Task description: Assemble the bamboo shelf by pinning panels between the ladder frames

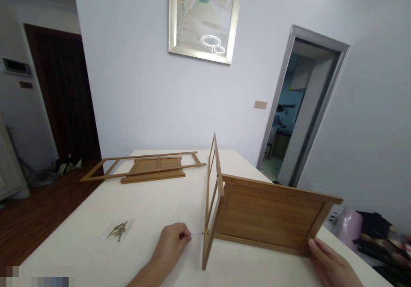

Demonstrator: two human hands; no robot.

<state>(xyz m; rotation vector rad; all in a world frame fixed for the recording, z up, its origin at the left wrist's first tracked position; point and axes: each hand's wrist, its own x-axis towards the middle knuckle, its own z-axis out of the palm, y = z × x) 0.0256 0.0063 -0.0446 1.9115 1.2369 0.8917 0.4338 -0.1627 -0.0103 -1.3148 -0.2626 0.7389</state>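
two-handed, pinched a thin rod (196,234) in the left hand (173,241), pointed at the upright frame (216,218); held the abutting panel (269,214) by its lower right corner in the right hand (330,259); seemed mid-fastening on the table (157,210); called, probably, for turning the rod while keeping both pieces square; had open room leftward, up to the screws (118,230); left little toward the table's right edge.

No legible text, no readable labels, brands or numbers, no signs
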